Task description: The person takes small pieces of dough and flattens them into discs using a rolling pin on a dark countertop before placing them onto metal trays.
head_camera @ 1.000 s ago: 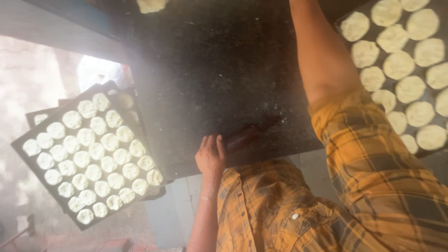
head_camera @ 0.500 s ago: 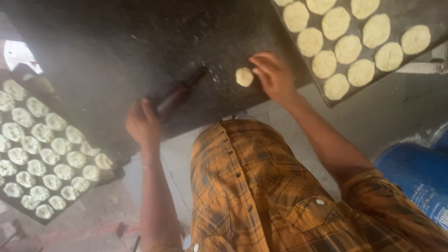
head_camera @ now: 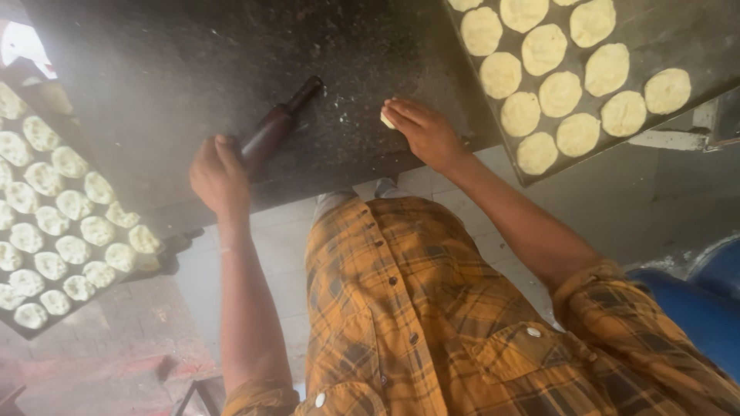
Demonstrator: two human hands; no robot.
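Pale dough piece (head_camera: 388, 119), now seemingly pressed under right hand (head_camera: 426, 132); left hand (head_camera: 218, 176) still grips rolling pin (head_camera: 271, 131)

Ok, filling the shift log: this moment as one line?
left hand: on rolling pin | right hand: covering dough piece | dark slab | trays: both sides

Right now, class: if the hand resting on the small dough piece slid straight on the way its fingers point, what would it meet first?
The right hand covers the dough piece, fingers aimed across the dark table toward the rolling pin. Past the dough, the pin looks like the first thing met, though the line might pass just beyond its tip.
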